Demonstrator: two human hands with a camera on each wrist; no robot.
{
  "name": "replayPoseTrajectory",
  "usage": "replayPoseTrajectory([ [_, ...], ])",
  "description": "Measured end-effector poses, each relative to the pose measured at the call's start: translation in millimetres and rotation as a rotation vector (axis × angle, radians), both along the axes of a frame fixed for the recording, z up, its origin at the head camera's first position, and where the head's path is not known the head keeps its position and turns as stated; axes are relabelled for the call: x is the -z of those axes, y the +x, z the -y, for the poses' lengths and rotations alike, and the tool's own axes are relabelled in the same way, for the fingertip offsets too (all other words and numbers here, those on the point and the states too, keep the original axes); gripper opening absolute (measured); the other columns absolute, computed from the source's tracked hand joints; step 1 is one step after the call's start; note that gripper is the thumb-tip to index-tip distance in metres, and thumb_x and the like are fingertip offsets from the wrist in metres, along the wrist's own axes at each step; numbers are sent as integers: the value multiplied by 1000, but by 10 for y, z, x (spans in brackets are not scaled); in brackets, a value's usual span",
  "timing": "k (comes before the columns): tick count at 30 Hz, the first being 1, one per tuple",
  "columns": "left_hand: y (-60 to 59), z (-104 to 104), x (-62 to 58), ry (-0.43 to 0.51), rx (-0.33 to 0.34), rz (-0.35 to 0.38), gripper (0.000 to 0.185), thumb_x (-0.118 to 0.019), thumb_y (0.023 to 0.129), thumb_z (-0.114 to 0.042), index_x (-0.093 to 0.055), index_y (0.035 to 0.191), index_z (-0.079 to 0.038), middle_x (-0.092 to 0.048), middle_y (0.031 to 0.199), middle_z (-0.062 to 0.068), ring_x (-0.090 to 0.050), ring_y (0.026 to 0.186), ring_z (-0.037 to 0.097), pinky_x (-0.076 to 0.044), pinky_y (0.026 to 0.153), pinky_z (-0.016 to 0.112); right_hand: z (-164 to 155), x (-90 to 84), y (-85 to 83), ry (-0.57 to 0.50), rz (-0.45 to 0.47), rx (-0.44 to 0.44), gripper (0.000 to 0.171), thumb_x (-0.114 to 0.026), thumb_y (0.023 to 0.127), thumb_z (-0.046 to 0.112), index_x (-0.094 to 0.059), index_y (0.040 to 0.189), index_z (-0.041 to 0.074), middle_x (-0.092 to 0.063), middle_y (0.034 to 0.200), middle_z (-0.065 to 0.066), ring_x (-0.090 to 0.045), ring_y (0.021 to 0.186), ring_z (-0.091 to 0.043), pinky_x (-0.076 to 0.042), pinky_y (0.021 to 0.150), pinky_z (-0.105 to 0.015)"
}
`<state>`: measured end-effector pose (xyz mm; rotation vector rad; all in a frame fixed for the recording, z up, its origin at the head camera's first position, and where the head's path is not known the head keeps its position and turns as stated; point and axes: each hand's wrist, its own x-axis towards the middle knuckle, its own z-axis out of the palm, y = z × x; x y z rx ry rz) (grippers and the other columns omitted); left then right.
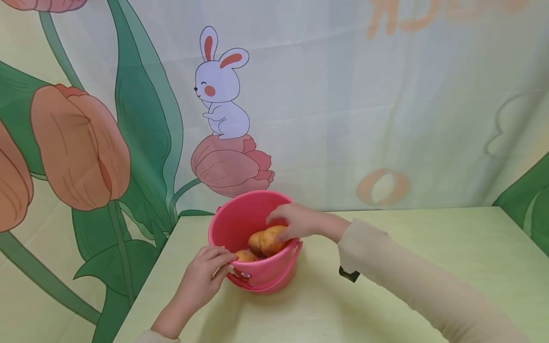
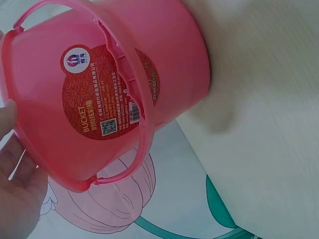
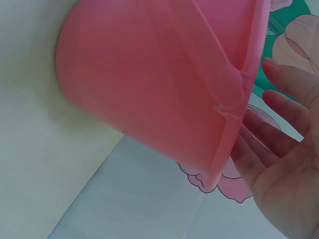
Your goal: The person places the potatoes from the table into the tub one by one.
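Observation:
A pink bucket (image 1: 274, 272) stands on the table, and several yellow-brown potatoes (image 1: 271, 241) lie inside it. My left hand (image 1: 205, 275) grips the near left part of the rim, thumb on the outer side. In the left wrist view that hand (image 2: 19, 191) is at the rim, beside the bucket's red label (image 2: 99, 94). My right hand (image 1: 298, 221) reaches over the right rim, with bent, spread fingers at the potatoes. The right wrist view shows this hand (image 3: 284, 149) beyond the rim with parted fingers; the bucket wall hides the potatoes there.
The bucket's handle (image 2: 132, 74) hangs down against its near side. A pale table (image 1: 411, 267) extends to the right. Behind it hangs a cloth (image 1: 317, 119) printed with tulips and a rabbit. A black band (image 1: 349, 274) shows under the right sleeve.

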<state>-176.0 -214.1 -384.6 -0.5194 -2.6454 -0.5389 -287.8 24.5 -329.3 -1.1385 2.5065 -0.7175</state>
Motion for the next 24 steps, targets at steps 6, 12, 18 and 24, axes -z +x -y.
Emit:
replayPoseTrajectory([
  [6,-4,4,-2,-7,14,-11,29,-75,68,-9,-69,95,-18,-61,93,-6,-50,91,11,-53,71,26,-156,-31,41,-82,-1,53,40,-68,76,16,-57,114,8,-57,115,-6,-49,108,-23,-50,81,-32],
  [12,-13,13,-21,-21,30,-13,29,-74,68,-9,-69,95,-17,-62,92,-6,-50,90,10,-53,71,26,-317,-38,33,-117,-25,85,37,-66,77,15,-58,113,7,-58,111,-7,-52,100,-21,-50,79,-31],
  [18,-28,3,-41,-30,29,11,29,-75,68,-11,-68,96,-18,-62,93,-7,-50,90,10,-53,71,25,-445,-30,27,-134,-17,120,35,-66,78,16,-59,111,9,-60,108,-4,-52,94,-17,-49,79,-32],
  [24,-34,4,-56,1,12,57,29,-75,68,-14,-68,96,-19,-61,93,-8,-50,91,9,-52,69,24,-591,-13,25,-148,-42,126,32,-63,81,18,-59,112,11,-60,109,-5,-53,97,-21,-49,80,-36],
])
